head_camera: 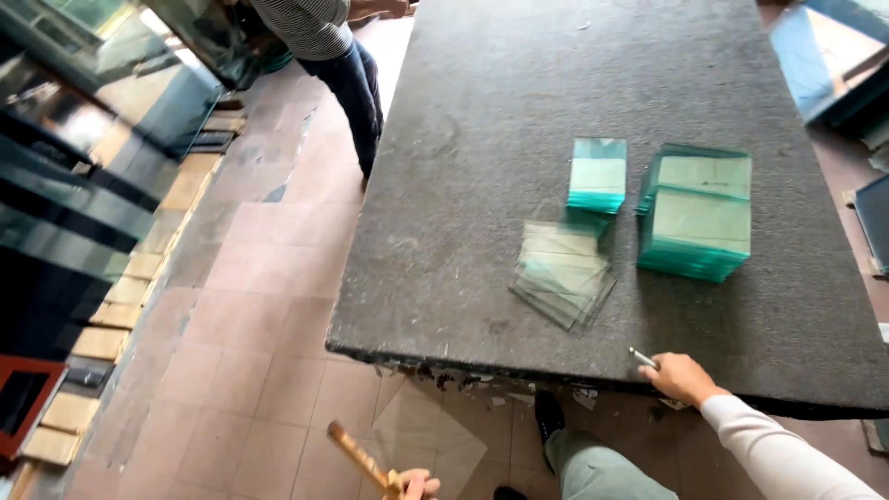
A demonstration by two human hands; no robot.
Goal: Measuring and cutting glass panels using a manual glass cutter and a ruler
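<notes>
My right hand (679, 377) rests on the near edge of the dark felt-covered table (463, 185), shut on a small metal glass cutter (643, 356). At the bottom of the view my left hand (419, 484) grips a wooden ruler (356, 456) together with a clear glass sheet (426, 440), held below the table edge over the floor. On the table lie a loose fan of thin clear glass pieces (560, 270), a small green-edged glass stack (597, 175), and two taller green-edged stacks (697, 213) to the right.
Another person in a striped top and dark trousers (343, 65) stands at the table's far left side. Large dark glass panes (83, 120) lean along the left over wooden blocks. More glass sheets (824, 56) sit at the far right. Pink tiled floor (250, 352) lies left.
</notes>
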